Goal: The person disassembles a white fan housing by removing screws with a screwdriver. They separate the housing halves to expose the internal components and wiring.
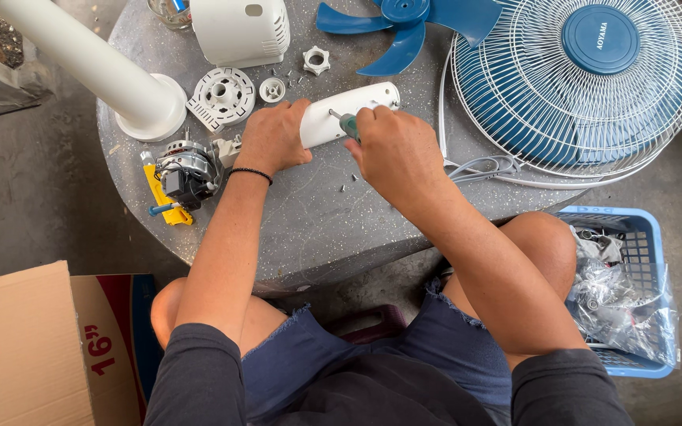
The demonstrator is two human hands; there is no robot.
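Note:
My left hand (276,138) presses down on the left end of a white oblong plastic fan panel (349,110) lying on the round grey table (309,221). My right hand (396,150) is closed around a green-handled screwdriver (347,124), whose metal shaft points at the panel's middle. Small loose screws (345,183) lie on the table just below the panel. A black band circles my left wrist.
A fan motor (187,170) with a yellow tool sits left of my left hand. White stand pole (104,75), round white parts (224,95), white housing (240,30), blue blade (404,28) and wire grille (578,83) crowd the far side. A blue basket (633,315) stands right, a cardboard box (33,347) left.

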